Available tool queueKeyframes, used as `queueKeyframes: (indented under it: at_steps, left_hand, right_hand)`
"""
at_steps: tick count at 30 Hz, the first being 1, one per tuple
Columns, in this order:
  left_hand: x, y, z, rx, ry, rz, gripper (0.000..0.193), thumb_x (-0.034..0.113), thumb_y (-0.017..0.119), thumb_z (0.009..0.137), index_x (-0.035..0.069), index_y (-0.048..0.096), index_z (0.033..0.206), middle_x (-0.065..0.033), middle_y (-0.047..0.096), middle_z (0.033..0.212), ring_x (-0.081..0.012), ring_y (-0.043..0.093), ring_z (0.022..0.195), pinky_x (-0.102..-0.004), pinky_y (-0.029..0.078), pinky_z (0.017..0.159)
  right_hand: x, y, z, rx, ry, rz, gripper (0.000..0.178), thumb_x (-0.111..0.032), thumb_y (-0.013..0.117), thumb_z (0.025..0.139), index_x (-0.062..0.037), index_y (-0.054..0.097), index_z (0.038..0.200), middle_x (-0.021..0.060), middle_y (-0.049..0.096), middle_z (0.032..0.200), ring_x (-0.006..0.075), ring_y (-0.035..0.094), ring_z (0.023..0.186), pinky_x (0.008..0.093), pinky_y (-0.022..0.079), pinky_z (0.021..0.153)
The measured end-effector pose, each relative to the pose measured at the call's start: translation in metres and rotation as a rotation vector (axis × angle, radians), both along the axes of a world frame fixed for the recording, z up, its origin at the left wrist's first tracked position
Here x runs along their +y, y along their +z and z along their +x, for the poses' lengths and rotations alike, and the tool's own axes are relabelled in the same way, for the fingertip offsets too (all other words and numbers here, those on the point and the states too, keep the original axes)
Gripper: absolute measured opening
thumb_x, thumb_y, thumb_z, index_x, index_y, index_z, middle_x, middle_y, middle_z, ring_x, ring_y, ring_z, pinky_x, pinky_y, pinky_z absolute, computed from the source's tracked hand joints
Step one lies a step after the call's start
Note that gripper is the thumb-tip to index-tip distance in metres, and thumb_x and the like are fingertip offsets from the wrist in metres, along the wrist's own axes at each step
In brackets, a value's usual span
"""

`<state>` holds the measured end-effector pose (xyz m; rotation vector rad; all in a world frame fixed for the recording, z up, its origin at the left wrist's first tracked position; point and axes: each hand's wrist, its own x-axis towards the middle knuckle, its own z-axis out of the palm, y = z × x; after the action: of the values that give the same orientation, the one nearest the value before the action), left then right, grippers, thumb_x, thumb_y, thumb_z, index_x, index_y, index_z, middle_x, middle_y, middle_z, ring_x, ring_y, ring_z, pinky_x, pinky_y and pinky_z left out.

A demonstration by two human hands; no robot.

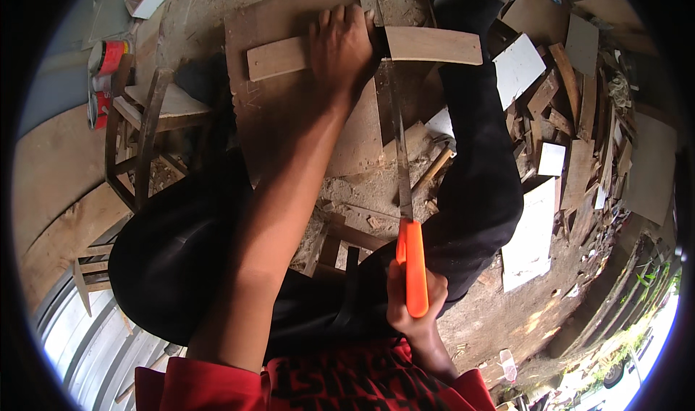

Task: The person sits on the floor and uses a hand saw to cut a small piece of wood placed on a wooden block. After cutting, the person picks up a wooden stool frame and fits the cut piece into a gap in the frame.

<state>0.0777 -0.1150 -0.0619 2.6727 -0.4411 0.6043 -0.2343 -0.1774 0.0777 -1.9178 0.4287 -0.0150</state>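
The left hand [342, 49] is clamped over a pale, gently curved wooden slat [434, 45], its back facing up and its fingers bent over the slat's far edge. The slat lies left to right at the far middle of the scene, across a brown board [279, 114], and its right end reaches past the board's right edge. Nearer, the right hand [420, 295] is closed around the orange handle [415, 266] of a saw [399, 143]. The blade points away from the person and crosses the slat just right of the left hand, with its tip showing beyond the far edge; how deep it sits in the wood cannot be told. The person's legs, in black trousers [481, 150], are spread to left and right, and the red shirt [210, 386] shows at the near edge. On the left stand a wooden stool [170, 101] and, beyond it, red tins [110, 57]. On the right, wood offcuts [579, 165] lie heaped on the floor [536, 317], with a white panel [527, 241] on the heap's near left side. Corrugated metal [105, 353] fills the near left corner.
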Motion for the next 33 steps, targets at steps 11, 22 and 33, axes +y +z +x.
queueKeyframes:
  at_steps: [11,22,33]
  left_hand:
    - [-0.011,0.014,-0.002,0.29,-0.004,0.006,0.026,0.02,0.061,0.083,0.003,0.061,0.102,-0.0162,0.064,0.1,-0.0331,0.056,0.11,-0.048,0.042,0.098]
    - [-0.003,0.004,0.0,-0.017,0.032,-0.006,0.023,0.026,0.053,0.093,0.005,0.062,0.087,-0.0142,0.065,0.088,-0.033,0.06,0.091,-0.047,0.045,0.081]
    - [0.0,-0.006,-0.005,-0.087,-0.014,0.033,0.022,0.026,0.056,0.091,0.004,0.06,0.094,-0.0134,0.061,0.095,-0.033,0.058,0.097,-0.0462,0.044,0.086]
  right_hand:
    - [-0.016,-0.044,0.196,-0.185,-0.152,0.099,0.029,-0.016,0.063,0.09,0.0034,0.054,0.069,0.013,0.051,0.052,0.0148,0.052,0.049,0.0343,0.044,0.051]
    - [-0.011,-0.009,-0.033,-0.032,0.007,-0.025,0.016,-0.004,0.066,0.082,-0.0013,0.057,0.069,0.0088,0.054,0.055,0.0207,0.051,0.04,0.0328,0.04,0.041]
    - [-0.016,-0.043,0.152,-0.098,-0.063,0.177,0.02,-0.013,0.062,0.086,0.0059,0.06,0.08,0.0174,0.057,0.059,0.0199,0.062,0.053,0.0341,0.047,0.053]
